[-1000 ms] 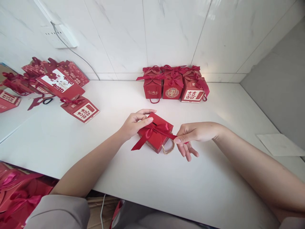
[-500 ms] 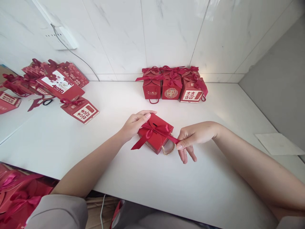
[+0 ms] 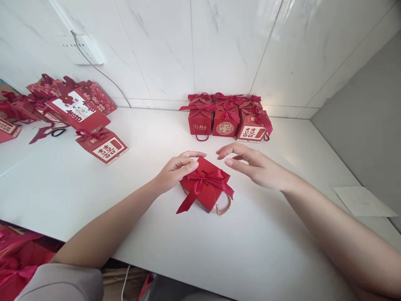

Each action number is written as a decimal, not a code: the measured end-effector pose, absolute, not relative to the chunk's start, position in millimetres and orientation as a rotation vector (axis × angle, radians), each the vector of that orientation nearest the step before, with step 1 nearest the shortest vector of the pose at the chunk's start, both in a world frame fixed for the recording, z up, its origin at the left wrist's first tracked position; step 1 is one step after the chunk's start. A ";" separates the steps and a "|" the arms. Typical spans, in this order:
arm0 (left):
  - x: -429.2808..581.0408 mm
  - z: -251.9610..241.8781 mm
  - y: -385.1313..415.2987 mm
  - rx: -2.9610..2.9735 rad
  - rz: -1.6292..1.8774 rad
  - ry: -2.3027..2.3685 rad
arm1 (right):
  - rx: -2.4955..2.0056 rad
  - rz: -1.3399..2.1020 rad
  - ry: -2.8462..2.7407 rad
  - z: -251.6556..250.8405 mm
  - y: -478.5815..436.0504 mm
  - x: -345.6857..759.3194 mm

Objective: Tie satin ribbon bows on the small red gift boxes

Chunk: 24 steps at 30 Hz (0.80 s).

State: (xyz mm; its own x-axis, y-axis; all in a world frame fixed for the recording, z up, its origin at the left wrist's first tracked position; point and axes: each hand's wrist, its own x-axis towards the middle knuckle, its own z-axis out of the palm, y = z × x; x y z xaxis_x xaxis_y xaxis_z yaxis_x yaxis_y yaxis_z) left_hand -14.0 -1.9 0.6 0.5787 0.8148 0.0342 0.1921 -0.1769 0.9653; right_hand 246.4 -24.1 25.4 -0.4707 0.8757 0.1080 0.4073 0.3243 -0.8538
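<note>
While in L fingers (image 3: 188,167), squarish card box (image 3: 209,195) w/ glossy satin bow (image 3: 204,179).

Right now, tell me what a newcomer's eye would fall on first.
First, the red box with its shiny bow, out on the white table, held at its far left by the left hand while the right hand hovers empty beside it. Then the cluster of bow-tied boxes standing beyond it, near the tiled wall.

Red box (image 3: 209,196): left side partly hidden by the left hand (image 3: 174,171). Rear boxes (image 3: 251,105): largely hidden behind the front row (image 3: 225,126). Far-left box (image 3: 8,133): cut off by the view's edge. Ribboned heap (image 3: 26,253), lower left: likewise cut off.
</note>
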 end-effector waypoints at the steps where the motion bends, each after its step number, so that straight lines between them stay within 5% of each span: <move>1: -14.3 0.7 -2.1 1.697 0.693 0.849 | -1.052 1.158 -1.972 23.7 -26.8 240.4; 9: -18.7 4.3 0.6 1.829 0.687 0.860 | -0.788 1.604 -1.786 1.1 -26.0 225.8; 24: -11.5 2.1 -6.5 2.084 0.830 1.007 | -0.918 1.498 -1.761 -1.3 -22.4 230.3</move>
State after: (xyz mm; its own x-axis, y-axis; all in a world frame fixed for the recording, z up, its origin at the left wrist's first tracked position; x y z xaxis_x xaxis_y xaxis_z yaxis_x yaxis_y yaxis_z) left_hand -11.5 -6.5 2.1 0.5000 0.8293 0.2496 0.4034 -0.4780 0.7802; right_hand 230.3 -22.4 -1.3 -0.5495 0.8349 0.0325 0.1020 0.1056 -0.9892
